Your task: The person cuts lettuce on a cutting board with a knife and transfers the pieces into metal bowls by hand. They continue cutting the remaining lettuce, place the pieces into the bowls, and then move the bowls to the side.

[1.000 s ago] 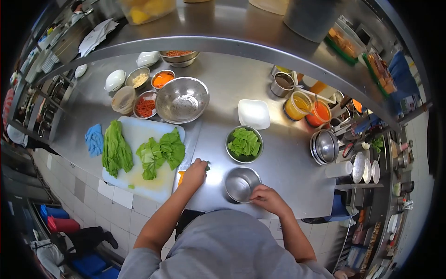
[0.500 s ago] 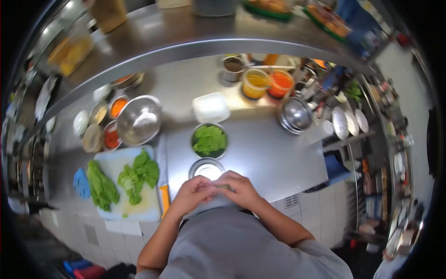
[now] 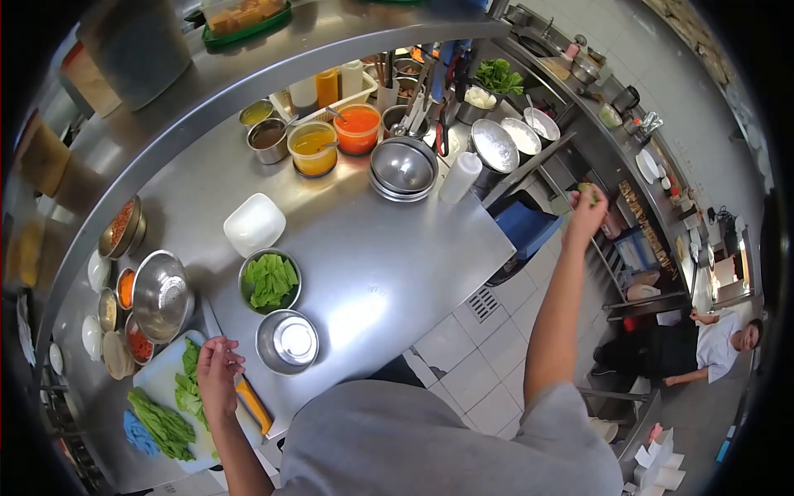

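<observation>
My right hand (image 3: 588, 217) is stretched far out to the right, beyond the table's edge, its fingers closed on a small green piece (image 3: 585, 190). The piece is too small to tell its kind. Over the edge of the cutting board (image 3: 157, 376) hovers my left hand (image 3: 218, 376), fingers loosely bent and apart, nothing in it. Near it lie a knife with an orange handle (image 3: 254, 407) and lettuce leaves (image 3: 161, 423). In front of me stands a metal bowl (image 3: 286, 342) with no food visible in it. Behind it is a bowl of cut lettuce (image 3: 270, 282).
A white dish (image 3: 255, 224) sits farther back. Tubs of yellow sauce (image 3: 313, 150) and red sauce (image 3: 358, 127), stacked metal bowls (image 3: 404, 168) and a squeeze bottle (image 3: 461, 177) stand along the back right. A metal shelf (image 3: 248, 74) overhangs the table. Another person (image 3: 715, 343) stands far right.
My hands were together over the metal bowl and have parted. The right swung far right with the green piece; the left moved left toward the board. The view has turned right.
</observation>
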A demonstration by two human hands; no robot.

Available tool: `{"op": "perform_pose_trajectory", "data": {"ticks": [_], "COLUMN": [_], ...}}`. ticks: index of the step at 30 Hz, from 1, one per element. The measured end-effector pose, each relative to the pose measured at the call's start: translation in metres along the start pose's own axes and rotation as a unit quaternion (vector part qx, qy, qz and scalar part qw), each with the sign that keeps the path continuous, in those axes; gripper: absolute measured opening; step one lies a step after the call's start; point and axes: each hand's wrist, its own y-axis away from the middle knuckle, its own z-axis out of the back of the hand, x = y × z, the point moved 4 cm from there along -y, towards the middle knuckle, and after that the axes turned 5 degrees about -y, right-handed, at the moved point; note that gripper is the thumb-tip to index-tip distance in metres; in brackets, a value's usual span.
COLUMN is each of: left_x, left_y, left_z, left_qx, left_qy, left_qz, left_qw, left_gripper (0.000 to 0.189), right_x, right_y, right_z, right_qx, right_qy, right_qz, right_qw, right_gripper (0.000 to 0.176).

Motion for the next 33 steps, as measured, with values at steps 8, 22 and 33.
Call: {"op": "perform_pose_trajectory", "data": {"ticks": [8,22,33], "left_x": [0.005,0.060,0.057], "left_y": [0.048,0.139,0.113], "left_z": [0.032,0.202,0.318], "left_qx": [-0.034,-0.213,-0.088], "left_qy": [-0.005,0.028,-0.524], "left_qz": [-0.007,-0.014,-0.154], "left_qw": [0.999,0.977,0.833], "left_gripper": [0.025,0.018,0.115], "right_x": [-0.119,0.113,0.133], "right_y": [0.152,0.496,0.874], "right_z": [0.007,-0.308,-0.383], "right_qx": [-0.016,0.666,0.848], "right_qy": [-0.030,-0.071,0.216], "right_qz": [-0.173,-0.183,0.211], "right_qw": [0.984,0.720,0.435], "right_gripper": [0.056,0.051,0.147]}}
